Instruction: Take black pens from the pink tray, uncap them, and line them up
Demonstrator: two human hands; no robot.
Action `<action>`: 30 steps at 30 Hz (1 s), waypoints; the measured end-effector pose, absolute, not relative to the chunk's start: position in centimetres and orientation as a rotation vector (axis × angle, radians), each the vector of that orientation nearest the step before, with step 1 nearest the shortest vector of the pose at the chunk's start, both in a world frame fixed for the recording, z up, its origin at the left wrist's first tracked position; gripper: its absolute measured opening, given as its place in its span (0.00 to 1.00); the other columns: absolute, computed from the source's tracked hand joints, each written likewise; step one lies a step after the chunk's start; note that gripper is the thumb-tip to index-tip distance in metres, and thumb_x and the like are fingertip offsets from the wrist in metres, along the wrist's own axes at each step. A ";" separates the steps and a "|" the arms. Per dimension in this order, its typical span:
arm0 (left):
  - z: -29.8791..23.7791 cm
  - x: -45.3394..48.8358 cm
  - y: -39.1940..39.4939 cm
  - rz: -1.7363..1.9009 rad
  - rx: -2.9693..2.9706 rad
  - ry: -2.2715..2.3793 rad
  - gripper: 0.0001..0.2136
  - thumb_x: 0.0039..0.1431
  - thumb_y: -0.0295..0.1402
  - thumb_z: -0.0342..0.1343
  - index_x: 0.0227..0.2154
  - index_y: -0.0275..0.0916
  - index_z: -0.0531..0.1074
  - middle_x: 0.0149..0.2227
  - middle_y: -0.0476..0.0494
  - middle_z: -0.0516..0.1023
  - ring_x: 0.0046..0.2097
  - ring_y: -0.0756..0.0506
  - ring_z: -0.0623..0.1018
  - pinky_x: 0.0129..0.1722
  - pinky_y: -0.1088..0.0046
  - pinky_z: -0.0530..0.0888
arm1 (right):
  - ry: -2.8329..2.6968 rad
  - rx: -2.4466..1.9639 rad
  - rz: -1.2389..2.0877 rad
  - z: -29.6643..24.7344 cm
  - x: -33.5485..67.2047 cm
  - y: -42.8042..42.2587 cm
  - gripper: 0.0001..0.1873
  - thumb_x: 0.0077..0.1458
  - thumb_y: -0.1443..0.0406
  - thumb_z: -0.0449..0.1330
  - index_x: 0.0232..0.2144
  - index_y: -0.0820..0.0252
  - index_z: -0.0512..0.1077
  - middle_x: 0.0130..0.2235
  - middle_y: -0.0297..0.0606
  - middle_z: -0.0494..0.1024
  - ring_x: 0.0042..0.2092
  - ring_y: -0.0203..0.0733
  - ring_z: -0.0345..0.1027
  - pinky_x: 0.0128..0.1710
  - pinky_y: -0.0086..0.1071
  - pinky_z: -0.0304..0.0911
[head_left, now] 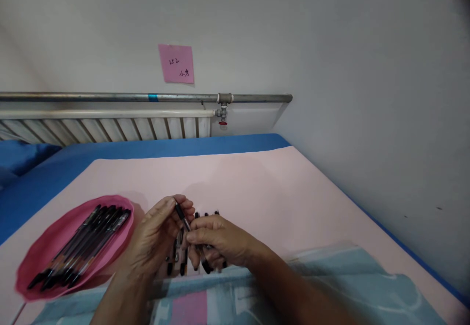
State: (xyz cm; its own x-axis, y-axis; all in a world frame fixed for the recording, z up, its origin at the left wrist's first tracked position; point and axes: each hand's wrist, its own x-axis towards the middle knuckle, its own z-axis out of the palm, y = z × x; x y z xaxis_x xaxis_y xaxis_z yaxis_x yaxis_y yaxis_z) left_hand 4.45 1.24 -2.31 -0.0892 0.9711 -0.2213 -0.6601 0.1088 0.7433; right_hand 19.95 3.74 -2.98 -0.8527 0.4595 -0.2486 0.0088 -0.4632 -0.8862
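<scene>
A slim pen [182, 217] with a black grip section slants between my two hands, above the pink tabletop cover. My left hand [158, 227] has its thumb and fingers closed at the pen's upper end. My right hand [225, 239] pinches the barrel lower down between thumb and forefinger. Beneath and between the hands lie several loose pens and pen parts [182, 267], partly covered by the fingers. Left of my left hand is a pink oval tray [129, 234], in which several black-capped pens [86, 244] lie side by side.
A pink sheet [257, 188] lies over a blue surface [205, 144]. Blue-green patterned cloth [338, 271] borders the near edge. Behind are a radiator [110, 130], a metal pipe [183, 98] and a wall with a pink note [176, 64]. Another wall closes the right side.
</scene>
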 end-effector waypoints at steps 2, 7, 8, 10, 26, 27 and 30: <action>-2.6 4.5 1.5 1.444 0.460 0.885 0.06 0.43 0.31 0.63 0.26 0.35 0.75 0.27 0.46 0.77 0.30 0.49 0.76 0.33 0.75 0.74 | -1.446 -0.676 2.391 -3.0 19.9 3.7 0.08 0.54 0.61 0.53 0.29 0.60 0.65 0.23 0.29 0.71 0.13 0.24 0.45 0.11 0.20 0.42; -2.6 4.5 1.5 1.434 0.425 0.902 0.07 0.44 0.33 0.63 0.27 0.36 0.75 0.29 0.46 0.77 0.30 0.49 0.76 0.32 0.74 0.75 | -1.430 -0.736 2.394 -3.1 19.8 3.7 0.08 0.54 0.61 0.53 0.29 0.60 0.64 0.23 0.28 0.71 0.13 0.24 0.45 0.12 0.20 0.41; -2.5 4.5 1.4 1.422 0.428 0.884 0.09 0.45 0.34 0.61 0.30 0.35 0.75 0.31 0.44 0.78 0.32 0.48 0.77 0.33 0.73 0.75 | -1.429 -0.746 2.391 -3.2 19.8 3.7 0.08 0.54 0.61 0.53 0.29 0.60 0.65 0.23 0.28 0.71 0.13 0.23 0.45 0.12 0.20 0.41; -2.3 4.5 1.3 1.406 0.447 0.846 0.11 0.48 0.34 0.59 0.35 0.35 0.75 0.34 0.41 0.78 0.35 0.47 0.77 0.36 0.71 0.75 | -1.430 -0.749 2.394 -3.2 19.9 3.8 0.09 0.53 0.60 0.54 0.31 0.60 0.66 0.23 0.28 0.71 0.13 0.23 0.45 0.12 0.20 0.42; -2.4 4.6 1.4 1.404 0.420 0.890 0.10 0.49 0.33 0.58 0.34 0.35 0.75 0.32 0.42 0.78 0.33 0.48 0.77 0.34 0.72 0.75 | -1.435 -0.799 2.363 -3.3 19.8 3.8 0.09 0.53 0.59 0.54 0.30 0.60 0.66 0.22 0.28 0.70 0.13 0.23 0.45 0.12 0.20 0.42; -2.3 4.6 1.3 1.408 0.434 0.878 0.11 0.49 0.33 0.58 0.36 0.35 0.75 0.32 0.42 0.78 0.34 0.47 0.77 0.34 0.72 0.75 | -1.426 -0.787 2.372 -3.2 19.8 3.9 0.09 0.52 0.59 0.54 0.30 0.60 0.65 0.22 0.27 0.70 0.13 0.23 0.45 0.12 0.20 0.41; -2.3 4.4 1.2 1.438 0.454 0.907 0.09 0.48 0.30 0.59 0.34 0.35 0.75 0.31 0.42 0.79 0.32 0.48 0.77 0.32 0.74 0.75 | -1.442 -0.770 2.379 -3.1 19.8 3.9 0.09 0.53 0.59 0.55 0.30 0.60 0.65 0.22 0.27 0.70 0.13 0.23 0.45 0.12 0.19 0.42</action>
